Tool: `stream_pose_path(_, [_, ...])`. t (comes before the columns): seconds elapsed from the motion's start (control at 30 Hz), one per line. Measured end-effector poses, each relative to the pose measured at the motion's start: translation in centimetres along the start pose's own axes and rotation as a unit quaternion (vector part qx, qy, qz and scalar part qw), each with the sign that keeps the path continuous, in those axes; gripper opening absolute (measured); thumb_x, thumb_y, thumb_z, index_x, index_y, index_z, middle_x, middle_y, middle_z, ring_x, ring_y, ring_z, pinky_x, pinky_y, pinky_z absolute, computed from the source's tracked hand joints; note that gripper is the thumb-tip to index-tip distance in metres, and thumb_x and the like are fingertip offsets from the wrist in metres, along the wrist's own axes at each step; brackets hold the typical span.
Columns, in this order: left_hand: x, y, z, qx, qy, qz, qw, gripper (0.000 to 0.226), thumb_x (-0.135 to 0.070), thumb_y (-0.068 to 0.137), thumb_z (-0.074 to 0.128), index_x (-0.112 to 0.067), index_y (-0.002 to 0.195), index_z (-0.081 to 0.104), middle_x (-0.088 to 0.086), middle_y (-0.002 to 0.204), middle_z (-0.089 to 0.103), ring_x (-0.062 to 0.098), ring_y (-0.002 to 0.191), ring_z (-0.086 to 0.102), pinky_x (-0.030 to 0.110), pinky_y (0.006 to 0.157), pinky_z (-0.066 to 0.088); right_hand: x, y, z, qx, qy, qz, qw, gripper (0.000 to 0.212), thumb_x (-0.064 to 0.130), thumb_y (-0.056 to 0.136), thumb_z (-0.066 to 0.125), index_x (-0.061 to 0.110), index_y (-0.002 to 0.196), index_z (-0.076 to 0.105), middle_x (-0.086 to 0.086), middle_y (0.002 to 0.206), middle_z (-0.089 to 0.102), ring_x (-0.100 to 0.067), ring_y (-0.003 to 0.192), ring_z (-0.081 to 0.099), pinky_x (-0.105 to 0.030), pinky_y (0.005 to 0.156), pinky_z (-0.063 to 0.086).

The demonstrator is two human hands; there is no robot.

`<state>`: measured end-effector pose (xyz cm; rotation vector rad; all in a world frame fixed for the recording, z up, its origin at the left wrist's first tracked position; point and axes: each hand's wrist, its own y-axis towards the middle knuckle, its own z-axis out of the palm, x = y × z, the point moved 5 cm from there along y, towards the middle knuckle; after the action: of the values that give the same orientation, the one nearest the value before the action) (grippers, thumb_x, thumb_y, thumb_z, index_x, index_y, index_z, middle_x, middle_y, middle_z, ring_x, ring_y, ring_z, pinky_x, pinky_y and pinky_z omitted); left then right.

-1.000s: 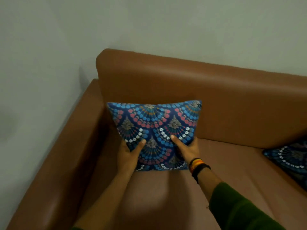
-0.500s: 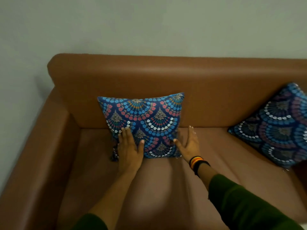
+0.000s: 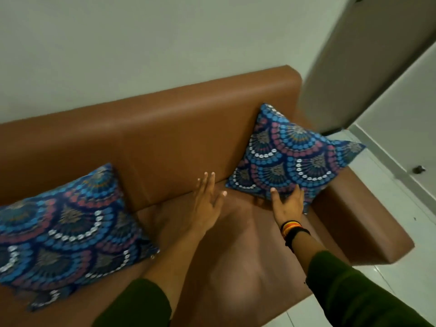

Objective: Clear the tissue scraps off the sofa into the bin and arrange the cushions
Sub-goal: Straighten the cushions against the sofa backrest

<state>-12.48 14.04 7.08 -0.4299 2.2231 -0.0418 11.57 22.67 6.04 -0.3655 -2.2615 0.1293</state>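
Both arms reach out over the brown sofa point(image 3: 165, 138). The left hand point(image 3: 207, 199) hovers with fingers spread, holding nothing, above the bare seat. The right hand point(image 3: 289, 204) lies flat against the lower corner of the right cushion point(image 3: 295, 156), which leans at two o'clock against backrest and armrest. The left cushion point(image 3: 66, 227) rests at eight o'clock. Open seat lies between them.
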Motion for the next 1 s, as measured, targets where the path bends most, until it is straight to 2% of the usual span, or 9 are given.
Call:
stream_pose_path(0.07, [-2.6, 3.7, 3.9, 0.03, -0.03, -0.033, 0.999, 0.075, -0.049, 0.103, 0.047, -0.022, 0.164, 0.012, 0.003, 0.173, 0.013, 0.024, 0.159, 0.011, 0.038, 0.127, 0.012, -2.8, 4.1, -2.6, -0.014, 0.075, 0.061, 0.995, 0.098, 0.068, 0.077, 0.059, 0.01, 0.149, 0.025, -0.014, 0.155, 0.031, -0.034, 0.141, 0.032, -0.051, 0.114, 0.032])
stream_pose_path(0.13, [-4.5, 7.5, 7.2, 0.045, -0.061, -0.061, 0.995, 0.082, -0.056, 0.1, 0.05, -0.02, 0.164, 0.012, 0.005, 0.172, 0.017, 0.026, 0.158, 0.017, 0.043, 0.127, 0.018, -5.0, 7.6, -4.4, -0.015, 0.122, 0.094, 0.988, 0.092, 0.061, 0.078, 0.066, 0.015, 0.148, 0.028, -0.01, 0.151, 0.037, -0.033, 0.135, 0.041, -0.049, 0.11, 0.038])
stream_pose_path(0.27, [-7.5, 13.7, 11.5, 0.031, -0.13, -0.054, 0.99, 0.106, -0.079, 0.079, 0.063, -0.032, 0.162, 0.016, -0.005, 0.167, 0.031, 0.021, 0.153, 0.032, 0.048, 0.122, 0.034, -7.8, 12.9, -5.7, 0.035, 0.187, 0.098, 0.977, 0.108, 0.065, 0.06, 0.079, 0.028, 0.145, 0.023, 0.001, 0.14, 0.045, -0.024, 0.122, 0.051, -0.045, 0.103, 0.046])
stream_pose_path(0.37, [-8.7, 15.7, 12.1, 0.003, -0.183, -0.07, 0.981, 0.112, -0.072, 0.069, 0.079, -0.032, 0.158, 0.025, -0.006, 0.16, 0.041, 0.02, 0.146, 0.042, 0.046, 0.118, 0.041, -8.5, 14.0, -5.7, 0.065, 0.211, 0.088, 0.971, 0.098, 0.056, 0.061, 0.083, 0.034, 0.135, 0.022, 0.007, 0.127, 0.047, -0.018, 0.111, 0.052, -0.037, 0.096, 0.048])
stream_pose_path(0.53, [-7.9, 12.5, 9.6, -0.035, -0.2, -0.141, 0.969, 0.102, -0.073, 0.057, 0.086, -0.03, 0.139, 0.045, -0.006, 0.141, 0.06, 0.019, 0.128, 0.059, 0.045, 0.103, 0.054, -5.6, 12.3, -5.9, 0.077, 0.227, 0.035, 0.97, 0.081, 0.058, 0.068, 0.079, 0.041, 0.133, 0.033, 0.015, 0.129, 0.051, -0.012, 0.112, 0.054, -0.034, 0.095, 0.048])
stream_pose_path(0.67, [-5.3, 5.9, 5.7, -0.146, -0.259, -0.204, 0.933, 0.069, -0.051, 0.071, 0.089, -0.028, 0.123, 0.05, -0.016, 0.117, 0.064, 0.003, 0.106, 0.063, 0.033, 0.093, 0.054, -0.8, 9.3, -4.5, 0.148, 0.188, 0.002, 0.971, 0.069, 0.066, 0.067, 0.074, 0.043, 0.122, 0.039, 0.013, 0.123, 0.056, -0.015, 0.107, 0.059, -0.032, 0.085, 0.053])
stream_pose_path(0.73, [-3.3, 2.9, 3.9, -0.183, -0.264, -0.241, 0.916, 0.069, -0.052, 0.073, 0.087, -0.033, 0.126, 0.045, -0.023, 0.113, 0.061, 0.005, 0.105, 0.063, 0.031, 0.093, 0.052, 1.7, 7.9, -2.4, 0.193, 0.171, -0.027, 0.966, 0.071, 0.065, 0.068, 0.074, 0.037, 0.125, 0.043, 0.011, 0.124, 0.058, -0.013, 0.107, 0.06, -0.028, 0.081, 0.053])
stream_pose_path(0.87, [1.3, 0.4, 0.7, -0.223, -0.262, -0.285, 0.895, 0.083, -0.06, 0.072, 0.084, -0.028, 0.139, 0.046, -0.011, 0.128, 0.065, 0.017, 0.118, 0.064, 0.043, 0.105, 0.053, 4.7, 6.3, 3.4, 0.256, 0.13, -0.049, 0.957, 0.079, 0.072, 0.068, 0.068, 0.035, 0.133, 0.044, 0.007, 0.129, 0.06, -0.019, 0.112, 0.061, -0.04, 0.09, 0.054])
stream_pose_path(1.0, [3.7, 0.5, -0.2, -0.168, -0.262, -0.278, 0.909, 0.092, -0.066, 0.073, 0.08, -0.029, 0.149, 0.041, -0.007, 0.141, 0.062, 0.02, 0.129, 0.061, 0.048, 0.11, 0.05, 4.7, 6.0, 6.4, 0.262, 0.109, -0.064, 0.957, 0.075, 0.071, 0.075, 0.062, 0.035, 0.137, 0.043, 0.004, 0.134, 0.059, -0.023, 0.12, 0.057, -0.048, 0.1, 0.048])
